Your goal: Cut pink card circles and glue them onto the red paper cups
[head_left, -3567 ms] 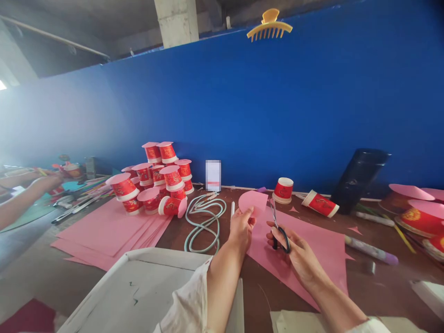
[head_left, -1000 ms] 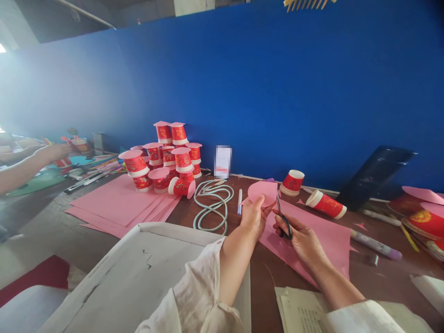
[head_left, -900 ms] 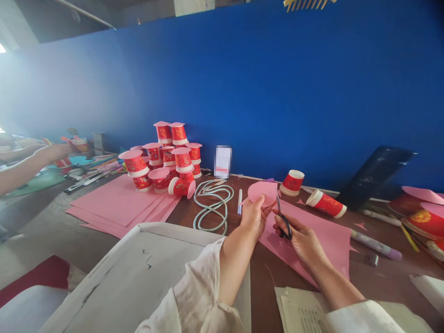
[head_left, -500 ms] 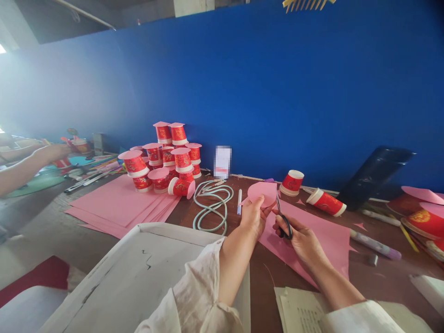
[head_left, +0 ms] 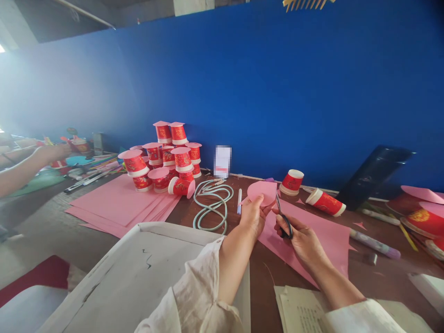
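Note:
My left hand pinches a partly rounded piece of pink paper, thumb on top. Black-handled scissors are in my right hand, their blades at the right edge of that piece. A large pink sheet lies on the brown table beneath both hands. Beyond them stands an upright red cup, and another red cup lies on its side to the right.
Stacked red cups with pink tops stand behind pink sheets. A coiled cable, a white tray, papers and a glue tube lie around. At far left is another person's arm.
My hands, the pink piece and the scissors look almost unmoved. At far left, the other person's hand has shifted slightly.

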Tool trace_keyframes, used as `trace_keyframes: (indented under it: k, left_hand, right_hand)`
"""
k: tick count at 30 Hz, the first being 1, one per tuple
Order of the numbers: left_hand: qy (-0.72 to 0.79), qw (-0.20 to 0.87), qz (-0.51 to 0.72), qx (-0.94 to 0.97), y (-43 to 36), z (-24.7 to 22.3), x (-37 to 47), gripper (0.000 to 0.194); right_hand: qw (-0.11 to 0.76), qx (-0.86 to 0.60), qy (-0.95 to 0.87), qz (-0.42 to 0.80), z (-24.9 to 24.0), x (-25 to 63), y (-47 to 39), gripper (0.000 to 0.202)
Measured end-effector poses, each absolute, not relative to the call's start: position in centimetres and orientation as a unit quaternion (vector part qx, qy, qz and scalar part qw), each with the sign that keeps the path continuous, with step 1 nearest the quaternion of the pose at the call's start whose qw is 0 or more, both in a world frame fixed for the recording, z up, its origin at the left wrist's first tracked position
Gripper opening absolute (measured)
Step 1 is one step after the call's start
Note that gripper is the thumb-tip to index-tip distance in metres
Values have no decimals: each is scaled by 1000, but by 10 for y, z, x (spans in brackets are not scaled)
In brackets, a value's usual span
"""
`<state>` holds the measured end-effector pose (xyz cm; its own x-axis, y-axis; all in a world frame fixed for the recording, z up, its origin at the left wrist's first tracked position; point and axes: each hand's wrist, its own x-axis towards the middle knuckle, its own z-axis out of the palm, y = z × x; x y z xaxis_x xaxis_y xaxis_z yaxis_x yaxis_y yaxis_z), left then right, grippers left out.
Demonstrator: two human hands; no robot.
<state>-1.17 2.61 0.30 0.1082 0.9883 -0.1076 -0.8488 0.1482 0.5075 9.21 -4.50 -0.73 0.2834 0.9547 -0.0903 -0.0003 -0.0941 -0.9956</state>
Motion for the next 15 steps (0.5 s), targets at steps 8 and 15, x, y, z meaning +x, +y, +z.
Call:
trace_keyframes:
  k: [8,15]
  left_hand:
    - [204,728,634,160,25,5,-13,21]
    - [217,729,630,159,25,7,-14,19]
  right_hand:
    - [543,-588,-401,445,-7,92,-45,59]
    - [534,-590,-413,444,-9,94,-45,59]
